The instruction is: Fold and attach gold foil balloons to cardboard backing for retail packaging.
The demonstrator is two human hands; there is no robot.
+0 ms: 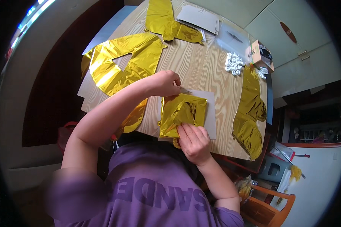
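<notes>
Both hands on the gold foil balloon (183,113): left hand (166,83) pinches its top edge, right hand (194,142) presses flat, mid-fold; next needs a firm crease.

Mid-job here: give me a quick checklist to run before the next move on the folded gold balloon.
1. Left hand at the top edge of the folded gold balloon: ok.
2. Right hand pressing flat on its lower part: ok.
3. Balloon lies on the grey card: ok.
4. Card fully on the wooden table: ok.
5. Balloon fully flattened: not ok, creases show.
6. What the left fingers pinch: cannot tell.
</notes>
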